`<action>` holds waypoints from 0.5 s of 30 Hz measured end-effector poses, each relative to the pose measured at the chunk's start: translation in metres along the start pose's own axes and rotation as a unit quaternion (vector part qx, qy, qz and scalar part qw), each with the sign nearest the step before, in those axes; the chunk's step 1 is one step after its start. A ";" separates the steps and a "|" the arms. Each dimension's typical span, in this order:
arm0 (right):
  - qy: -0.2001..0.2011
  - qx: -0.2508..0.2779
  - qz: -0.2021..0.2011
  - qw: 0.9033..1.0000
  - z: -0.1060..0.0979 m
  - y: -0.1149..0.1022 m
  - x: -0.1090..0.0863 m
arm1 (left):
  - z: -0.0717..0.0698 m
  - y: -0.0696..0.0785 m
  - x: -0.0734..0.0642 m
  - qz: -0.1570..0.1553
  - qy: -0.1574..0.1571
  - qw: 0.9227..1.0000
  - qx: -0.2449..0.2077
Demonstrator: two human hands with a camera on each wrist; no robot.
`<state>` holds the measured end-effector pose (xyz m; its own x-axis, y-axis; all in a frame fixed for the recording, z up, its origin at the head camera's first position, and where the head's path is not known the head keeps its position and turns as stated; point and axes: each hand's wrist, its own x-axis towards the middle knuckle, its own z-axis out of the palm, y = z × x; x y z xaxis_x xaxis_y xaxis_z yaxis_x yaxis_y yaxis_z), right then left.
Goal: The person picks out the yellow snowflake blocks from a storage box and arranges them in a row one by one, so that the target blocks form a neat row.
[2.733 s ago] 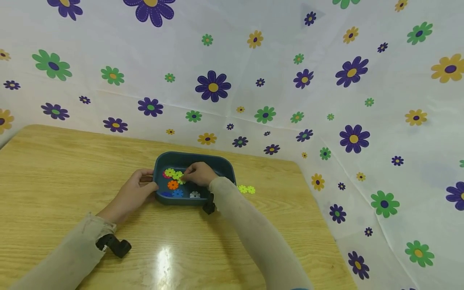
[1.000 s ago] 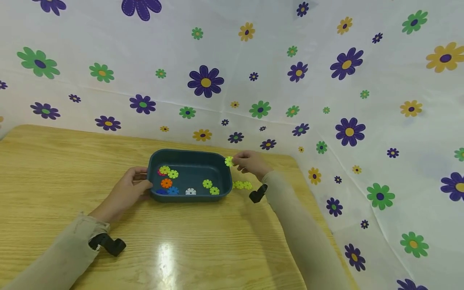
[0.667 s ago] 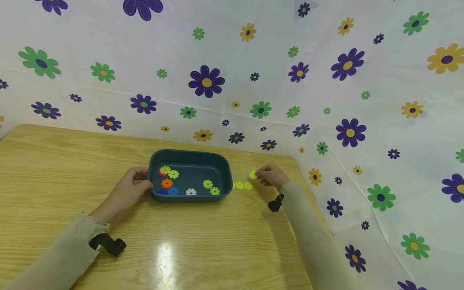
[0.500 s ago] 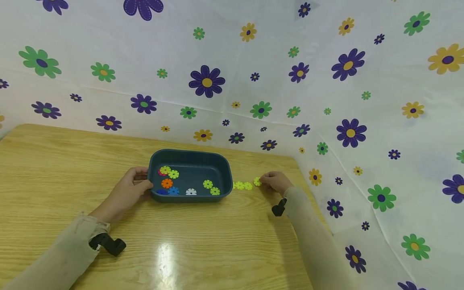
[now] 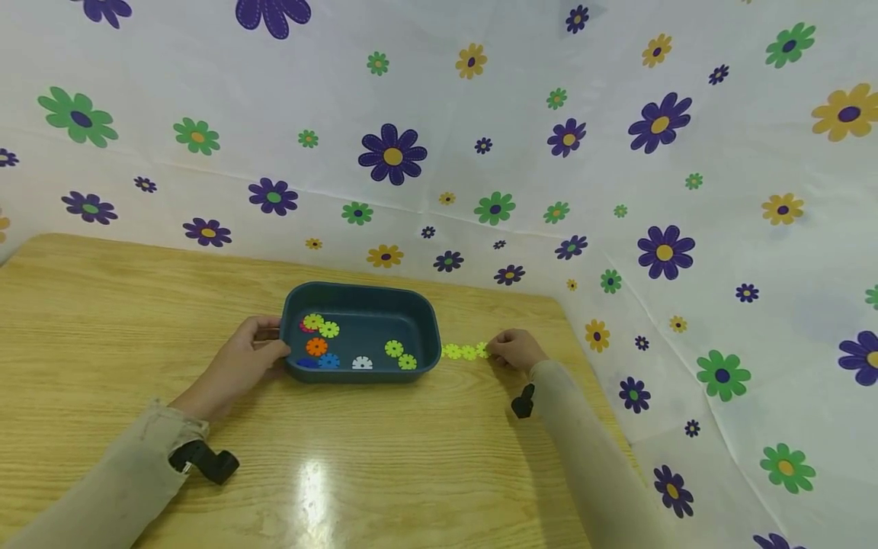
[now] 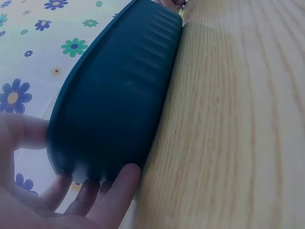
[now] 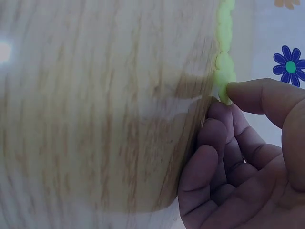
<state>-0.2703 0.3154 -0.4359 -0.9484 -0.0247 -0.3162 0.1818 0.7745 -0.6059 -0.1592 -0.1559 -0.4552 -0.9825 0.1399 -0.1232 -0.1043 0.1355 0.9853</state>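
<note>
A dark teal plastic tub [image 5: 360, 376] sits on the table, its left end held by my left hand [image 5: 241, 364]. The left wrist view shows the fingers and thumb spread against the end wall of the tub [image 6: 109, 95]. Right of the tub, my right hand [image 5: 519, 351] pinches a yellow-green notched plastic disc [image 5: 482, 350] between thumb and fingertips. That disc lies at the right end of a row of like discs [image 5: 453, 351] running out from the tub's right side. In the right wrist view, the pinched disc [image 7: 223, 83] meets the row's end.
Inside the tub lie more yellow-green discs [image 5: 394, 348], an orange disc [image 5: 316, 347], blue ones [image 5: 329, 361], a white one [image 5: 362, 364] and a partly covered red one. A flower-patterned sheet [image 5: 439, 114] rises behind the wooden table [image 5: 384, 457] and along its right side.
My right hand has taken a yellow-green disc out of the tub, carried it right over the rim, and brought it down to the row's right end. The left hand keeps its hold on the tub.
</note>
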 end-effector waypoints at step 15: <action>0.018 0.003 -0.006 1.000 0.001 -0.004 0.003 | -0.001 -0.001 0.000 0.004 -0.001 1.000 -0.001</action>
<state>-0.2735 0.3113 -0.4350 -0.9594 -0.0111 -0.2818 0.1716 0.7702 -0.6143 -0.1593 -0.1565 -0.4557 -0.9830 0.1424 -0.1159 -0.0972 0.1317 0.9865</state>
